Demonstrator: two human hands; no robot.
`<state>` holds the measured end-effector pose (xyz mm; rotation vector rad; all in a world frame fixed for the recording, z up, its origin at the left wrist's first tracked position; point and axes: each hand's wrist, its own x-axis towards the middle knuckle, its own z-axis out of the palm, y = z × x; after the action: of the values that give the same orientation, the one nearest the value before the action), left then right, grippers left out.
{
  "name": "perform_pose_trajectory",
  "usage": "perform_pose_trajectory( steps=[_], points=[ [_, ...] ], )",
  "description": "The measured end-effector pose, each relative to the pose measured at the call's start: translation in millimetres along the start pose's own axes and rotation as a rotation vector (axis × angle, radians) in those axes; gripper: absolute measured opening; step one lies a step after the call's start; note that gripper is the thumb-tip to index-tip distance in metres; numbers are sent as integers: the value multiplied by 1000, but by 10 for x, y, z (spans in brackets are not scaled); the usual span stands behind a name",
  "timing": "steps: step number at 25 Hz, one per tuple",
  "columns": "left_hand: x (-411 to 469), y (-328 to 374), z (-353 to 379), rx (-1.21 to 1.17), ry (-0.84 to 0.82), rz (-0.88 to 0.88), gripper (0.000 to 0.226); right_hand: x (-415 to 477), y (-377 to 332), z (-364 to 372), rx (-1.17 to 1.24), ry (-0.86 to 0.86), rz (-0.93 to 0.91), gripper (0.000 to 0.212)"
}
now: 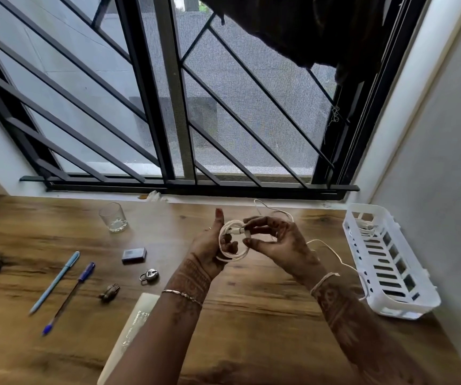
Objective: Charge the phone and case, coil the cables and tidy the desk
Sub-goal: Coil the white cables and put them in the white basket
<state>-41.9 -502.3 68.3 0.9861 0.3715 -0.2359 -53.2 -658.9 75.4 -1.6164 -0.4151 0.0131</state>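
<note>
Left hand [210, 245] and right hand [276, 243] grip coiled cable [233, 255] above wooden desk [251, 315]; window [168, 107] beyond.

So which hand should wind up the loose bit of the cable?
Probably the right. The left hand is busy holding the coil of white cable, while the right hand pinches its plug end, and the loose part trails on that side, near the white basket.

You have in view: window bars [149, 107], black; dark cloth [307, 29] hanging upper right; one clear glass [113, 218]; light blue pen [54, 282] beside dark blue pen [69, 298]; one padlock [149, 275].
</note>
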Motion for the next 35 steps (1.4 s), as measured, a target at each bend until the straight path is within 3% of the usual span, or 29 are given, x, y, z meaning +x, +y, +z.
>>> perform_pose_trajectory(
  steps=[3, 4, 7, 11, 16, 22, 27, 29, 32, 35],
  points=[
    [-17, -17, 63, 19, -6, -3, 92, -35, 78, 99, -173, 94, -76, 26],
    [-11, -20, 75, 4, -1, -1, 90, -50, 85, 138, -177, 144, -99, 22],
    [-23, -32, 110, -16, 15, 29, 49, -47, 90, 197, -233, 257, -131, 18],
    [-106, -38, 120, 8, -13, 94, 39, 15, 109, 147, -130, 319, -64, 7],
    [-158, 6, 111, 191, -109, 191, 16, 56, -23, 47, 116, 367, 57, 12],
    [-162, 2, 105, 278, -115, 253, 14, 96, -69, 29, 233, 438, 127, 11],
    [-193, -32, 136, 231, -97, 265, 17, 148, -43, -78, 509, 421, 267, 8],
    [-212, -53, 156, 244, -76, 278, 18, 134, 20, -82, 468, 391, 263, 8],
    [-199, -77, 208, 250, -33, 311, 20, 101, 111, -27, 170, 424, 195, 3],
    [-147, -136, 281, 261, 43, 362, 21, 71, 170, 33, -4, 431, 150, 13]
  ],
)
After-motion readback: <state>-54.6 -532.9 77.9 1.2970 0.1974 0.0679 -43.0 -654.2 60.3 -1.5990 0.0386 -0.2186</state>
